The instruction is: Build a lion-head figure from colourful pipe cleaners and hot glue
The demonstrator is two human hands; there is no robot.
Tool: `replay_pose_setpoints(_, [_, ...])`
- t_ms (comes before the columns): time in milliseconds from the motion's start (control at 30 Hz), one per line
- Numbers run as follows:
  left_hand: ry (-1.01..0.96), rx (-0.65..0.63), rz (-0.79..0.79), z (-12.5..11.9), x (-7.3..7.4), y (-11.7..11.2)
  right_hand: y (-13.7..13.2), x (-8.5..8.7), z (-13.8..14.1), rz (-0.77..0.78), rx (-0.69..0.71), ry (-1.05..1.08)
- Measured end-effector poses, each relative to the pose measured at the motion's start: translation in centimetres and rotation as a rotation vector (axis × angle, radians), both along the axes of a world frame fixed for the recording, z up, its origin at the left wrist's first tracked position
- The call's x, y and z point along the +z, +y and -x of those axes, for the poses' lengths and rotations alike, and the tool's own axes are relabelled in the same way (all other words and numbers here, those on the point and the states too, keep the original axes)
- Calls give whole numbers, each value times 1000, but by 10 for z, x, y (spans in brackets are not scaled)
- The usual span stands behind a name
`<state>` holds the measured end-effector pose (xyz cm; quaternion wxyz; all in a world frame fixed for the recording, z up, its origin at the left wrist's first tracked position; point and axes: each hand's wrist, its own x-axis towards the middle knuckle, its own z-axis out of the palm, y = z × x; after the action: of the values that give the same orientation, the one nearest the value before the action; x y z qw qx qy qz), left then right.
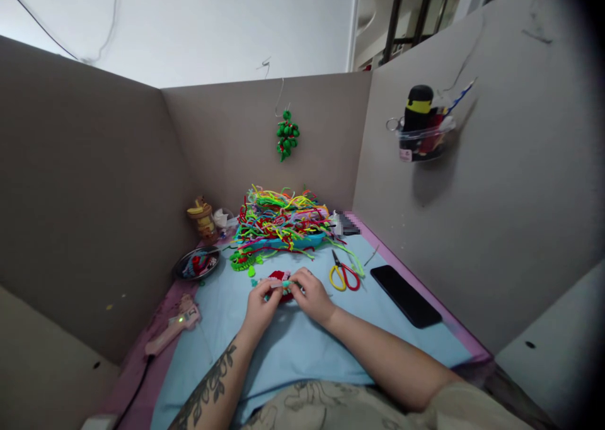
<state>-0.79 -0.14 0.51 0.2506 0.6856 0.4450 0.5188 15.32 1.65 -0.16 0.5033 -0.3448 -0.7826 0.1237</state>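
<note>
At the middle of the table, my left hand (pixel 261 302) and my right hand (pixel 312 296) meet, fingertips pinched together. Between them is a small teal pipe cleaner piece (pixel 286 284), gripped from both sides; its exact shape is partly hidden by the fingers. Just behind and under the fingers lies a red fuzzy pipe cleaner piece (pixel 278 274) with some pink at its edge. A green pipe cleaner figure (pixel 242 260) rests farther back to the left. To the right of my hands are scissors (pixel 350 278) with one yellow and one red handle loop, blades pointing away.
A blue tray (pixel 274 243) heaped with colourful pipe cleaners (pixel 283 219) stands at the back. On the left are a metal bowl (pixel 180 268) and a pink glue gun (pixel 177 329). A black phone (pixel 405 296) lies right. Grey partitions (pixel 439 228) enclose the table.
</note>
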Motion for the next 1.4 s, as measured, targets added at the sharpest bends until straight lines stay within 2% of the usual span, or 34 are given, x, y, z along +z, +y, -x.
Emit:
replay_pose_setpoints(167, [-60,-21,89,-3,-4,1,1,-2,0,10,-41,0])
replay_pose_setpoints(333, [-103,27,123,-2,-4,1,0,-1,1,-10,-61,-15])
replay_pose_setpoints(600, [-117,14,127,-3,-8,5,2,-2,1,-26,-95,-36])
replay_pose_setpoints(800, [0,23,-63,-3,0,-3,2,0,-1,38,67,-29])
replay_pose_setpoints(967, [43,-1,-102,-1,1,-4,3,2,-4,7,171,-86])
replay_pose_setpoints(1200, [-70,110,66,-1,-1,-2,8,0,-6,-3,57,-39])
replay_pose_setpoints(1400, [-197,21,177,-2,-5,2,8,-3,-4,12,-7,5])
